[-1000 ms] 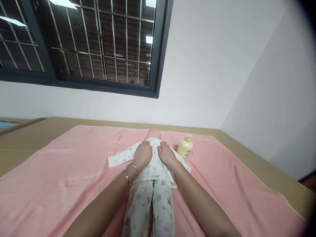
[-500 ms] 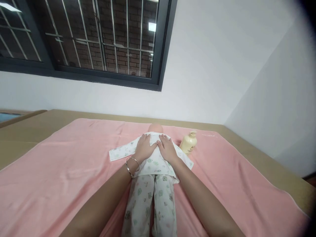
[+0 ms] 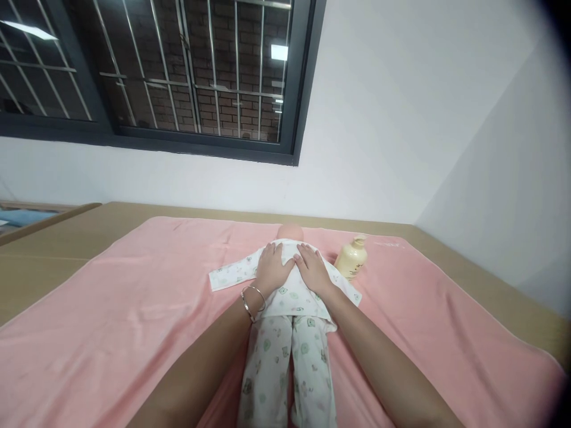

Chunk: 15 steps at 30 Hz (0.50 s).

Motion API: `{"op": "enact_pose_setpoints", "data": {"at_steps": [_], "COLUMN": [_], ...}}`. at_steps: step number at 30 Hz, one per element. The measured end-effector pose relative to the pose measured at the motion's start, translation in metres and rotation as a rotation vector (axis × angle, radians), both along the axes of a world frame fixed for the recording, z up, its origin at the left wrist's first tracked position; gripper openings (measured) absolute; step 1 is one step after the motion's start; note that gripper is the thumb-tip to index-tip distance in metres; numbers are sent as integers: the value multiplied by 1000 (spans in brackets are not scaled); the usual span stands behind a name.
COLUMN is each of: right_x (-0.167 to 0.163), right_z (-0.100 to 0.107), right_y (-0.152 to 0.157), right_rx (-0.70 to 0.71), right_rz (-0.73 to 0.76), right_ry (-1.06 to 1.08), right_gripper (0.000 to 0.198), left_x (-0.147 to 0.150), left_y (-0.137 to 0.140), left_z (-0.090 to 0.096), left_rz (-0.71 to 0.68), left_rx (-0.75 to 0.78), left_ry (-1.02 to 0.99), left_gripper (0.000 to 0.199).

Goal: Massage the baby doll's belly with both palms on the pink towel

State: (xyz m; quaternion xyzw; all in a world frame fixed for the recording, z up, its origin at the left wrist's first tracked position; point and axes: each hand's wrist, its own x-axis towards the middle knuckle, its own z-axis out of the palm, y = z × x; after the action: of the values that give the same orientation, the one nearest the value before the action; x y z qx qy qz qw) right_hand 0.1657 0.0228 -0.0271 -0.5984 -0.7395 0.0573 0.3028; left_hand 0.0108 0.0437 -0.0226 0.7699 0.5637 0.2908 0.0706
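A baby doll (image 3: 289, 303) in white printed pyjamas lies on a pink sheet (image 3: 156, 285), its bare head (image 3: 290, 231) at the far end. Whether it lies face up or face down I cannot tell. My left hand (image 3: 273, 267) rests flat on the left of its upper body, fingers stretched out, a silver bangle on the wrist. On the right of the upper body my right hand (image 3: 313, 267) lies flat in the same way. The two thumbs nearly meet in the middle. The doll's sleeves spread out to both sides.
A pale yellow pump bottle (image 3: 351, 258) stands right of the doll, close to its sleeve. The sheet covers a tan padded surface (image 3: 57, 261) that meets a white wall (image 3: 366, 119). A dark-framed window (image 3: 200, 77) with metal bars is above at the left.
The whole view has shifted slightly, so everything appears a little further right. Both hands stay flat on the doll's upper body, with no clear movement against it.
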Motion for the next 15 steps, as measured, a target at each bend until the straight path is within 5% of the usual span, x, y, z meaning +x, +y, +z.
{"op": "enact_pose_setpoints", "data": {"at_steps": [15], "right_x": [2], "right_z": [-2], "right_y": [0], "right_rx": [1], "right_rz": [6], "right_ry": [23], "right_gripper": [55], "left_x": [0], "left_y": [-2], "left_z": [1], "left_rz": [-6], "left_rx": [10], "left_ry": [-19], "left_gripper": [61]}}
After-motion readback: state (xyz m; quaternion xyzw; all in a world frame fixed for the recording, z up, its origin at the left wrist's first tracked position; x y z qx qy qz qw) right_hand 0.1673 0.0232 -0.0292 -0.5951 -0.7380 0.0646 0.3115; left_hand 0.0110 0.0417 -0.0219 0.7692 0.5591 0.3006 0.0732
